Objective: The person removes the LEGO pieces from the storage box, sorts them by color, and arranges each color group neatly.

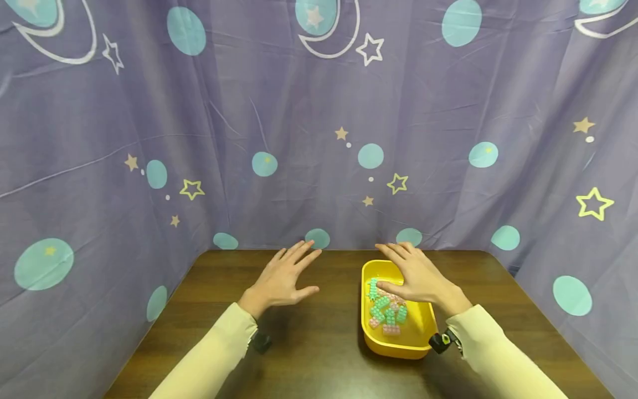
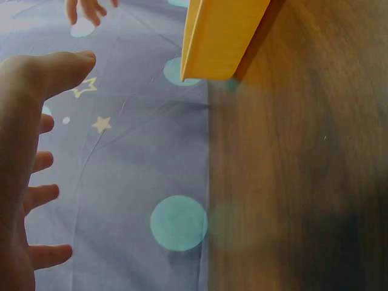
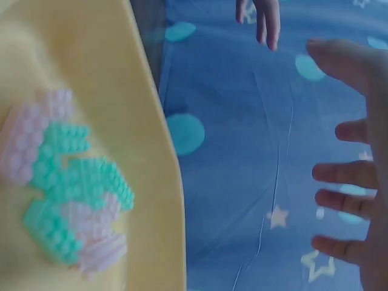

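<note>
My left hand (image 1: 282,279) hovers over the table left of the yellow tub, fingers spread and nothing in it. Above the tub's far part is my right hand (image 1: 420,276), also spread and holding nothing; it hides some of the contents. The yellow tub (image 1: 369,332) stands on the right half of the table. Green toy bricks (image 1: 381,302) and pink toy bricks (image 1: 391,330) lie loose in a pile inside it. In the right wrist view the green bricks (image 3: 73,182) show round studs, and the right hand's fingers (image 3: 345,176) point away from the tub.
The dark wooden table (image 1: 309,354) meets a purple curtain (image 1: 299,111) at the back, printed with stars, moons and teal dots. The curtain also hangs along both sides. A small black camera (image 1: 440,342) sits at the right wrist, beside the tub's near right corner.
</note>
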Demonstrator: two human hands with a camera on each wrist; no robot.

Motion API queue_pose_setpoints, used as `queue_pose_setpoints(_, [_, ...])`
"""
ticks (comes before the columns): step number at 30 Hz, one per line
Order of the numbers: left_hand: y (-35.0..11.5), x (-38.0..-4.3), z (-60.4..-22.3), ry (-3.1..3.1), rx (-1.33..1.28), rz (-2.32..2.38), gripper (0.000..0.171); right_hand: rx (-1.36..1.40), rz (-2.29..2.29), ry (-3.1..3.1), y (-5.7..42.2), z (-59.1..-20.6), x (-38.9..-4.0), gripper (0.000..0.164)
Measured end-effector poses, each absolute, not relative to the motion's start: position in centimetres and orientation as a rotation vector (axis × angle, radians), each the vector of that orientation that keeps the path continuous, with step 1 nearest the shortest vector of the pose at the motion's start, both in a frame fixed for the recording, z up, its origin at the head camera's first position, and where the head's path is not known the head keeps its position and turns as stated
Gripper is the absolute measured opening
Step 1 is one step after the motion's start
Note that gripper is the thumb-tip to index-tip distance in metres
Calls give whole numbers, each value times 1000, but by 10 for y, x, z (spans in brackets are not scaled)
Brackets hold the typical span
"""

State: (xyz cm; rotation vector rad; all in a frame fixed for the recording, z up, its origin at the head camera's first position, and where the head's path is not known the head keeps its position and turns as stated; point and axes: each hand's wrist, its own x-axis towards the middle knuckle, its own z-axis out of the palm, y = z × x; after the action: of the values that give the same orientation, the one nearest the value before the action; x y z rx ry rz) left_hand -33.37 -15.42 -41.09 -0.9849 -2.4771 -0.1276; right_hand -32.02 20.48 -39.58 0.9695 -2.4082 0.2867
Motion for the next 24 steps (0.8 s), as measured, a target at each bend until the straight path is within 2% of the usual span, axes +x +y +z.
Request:
queue_pose_setpoints(13, [-119,-341,-425,-2492,-1041,-380,64,758,564,-2445,259,-442,-321,71])
queue_pose_setpoints(24, [-81,-346,-438,-2477,-1141,-494,54,612,804,-2555,275,-496,-315,74])
